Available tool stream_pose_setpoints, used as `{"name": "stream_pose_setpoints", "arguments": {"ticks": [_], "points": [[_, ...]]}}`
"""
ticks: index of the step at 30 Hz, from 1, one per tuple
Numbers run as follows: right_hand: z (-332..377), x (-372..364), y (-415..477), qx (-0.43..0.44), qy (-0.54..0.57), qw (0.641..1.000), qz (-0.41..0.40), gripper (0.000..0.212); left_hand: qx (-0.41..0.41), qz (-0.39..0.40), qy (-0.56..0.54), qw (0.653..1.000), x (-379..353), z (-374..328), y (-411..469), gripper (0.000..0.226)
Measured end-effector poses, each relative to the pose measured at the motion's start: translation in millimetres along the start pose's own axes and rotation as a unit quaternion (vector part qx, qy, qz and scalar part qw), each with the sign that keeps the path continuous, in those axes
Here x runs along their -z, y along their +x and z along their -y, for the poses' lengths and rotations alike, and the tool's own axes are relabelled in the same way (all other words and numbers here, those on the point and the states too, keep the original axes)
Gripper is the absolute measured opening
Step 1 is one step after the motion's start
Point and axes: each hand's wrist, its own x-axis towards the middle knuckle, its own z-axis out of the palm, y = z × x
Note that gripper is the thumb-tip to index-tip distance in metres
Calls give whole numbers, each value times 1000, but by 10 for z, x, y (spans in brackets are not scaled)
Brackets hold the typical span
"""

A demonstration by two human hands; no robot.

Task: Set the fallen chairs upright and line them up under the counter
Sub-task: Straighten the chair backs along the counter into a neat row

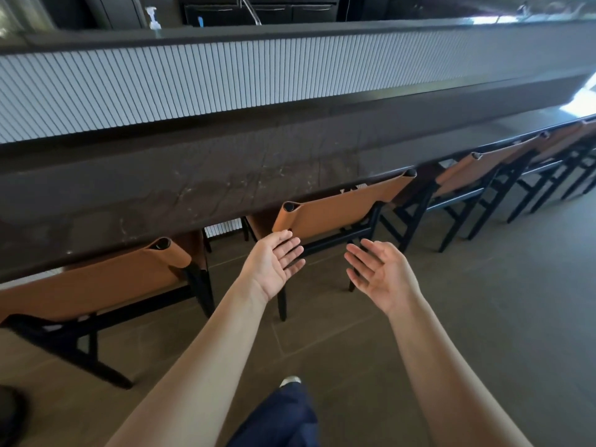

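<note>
We see two bare arms reaching up from the bottom of the frame, with the left hand [274, 266] and right hand [380, 275] at centre, side by side but apart. Both palms are turned up and inward, fingers straight and spread, holding nothing. The left hand sits just below the lower left corner of the tan leather back of the black-framed centre chair [338, 208]; we cannot tell whether the thumb touches the leather. The right hand is clear of it, in front of the chair's black legs. The centre chair stands upright, its back against the front lip of the long dark stone worktop [193, 182], which runs from the left edge to the upper right. A matching tan-backed, black-framed left chair [96, 285] stands upright at lower left, also at the worktop lip. To the right we see a third tan-backed chair [467, 172], upright at the worktop, then a row of further matching chairs [554, 143] running to the right edge, small and blurred. Above the worktop a white ribbed panel [193, 85] crosses the frame. A clear pump bottle [154, 19] is at upper left and a metal tap [250, 8] at top centre. A grey-brown tiled floor [483, 301] fills the right and bottom. At bottom centre are a navy trouser leg [280, 417] and a pale shoe tip [290, 380].
</note>
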Motion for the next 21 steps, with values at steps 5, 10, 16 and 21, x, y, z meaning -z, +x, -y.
{"name": "stream_pose_setpoints", "arguments": {"ticks": [5, 10, 16, 21], "points": [[244, -10, 580, -28, 16, 999, -14, 30, 29, -29, 4, 999, -269, -111, 588, 45], [494, -72, 1143, -50, 12, 998, -36, 36, 71, -54, -37, 995, -532, -248, 1129, 66], [735, -92, 1774, -81, 25, 995, -55, 45, 112, -136, -57, 983, -865, -250, 1601, 81], [921, -40, 2307, -126, 8, 990, -57, 51, 101, -210, -79, 969, -941, -134, 1933, 70]]}}
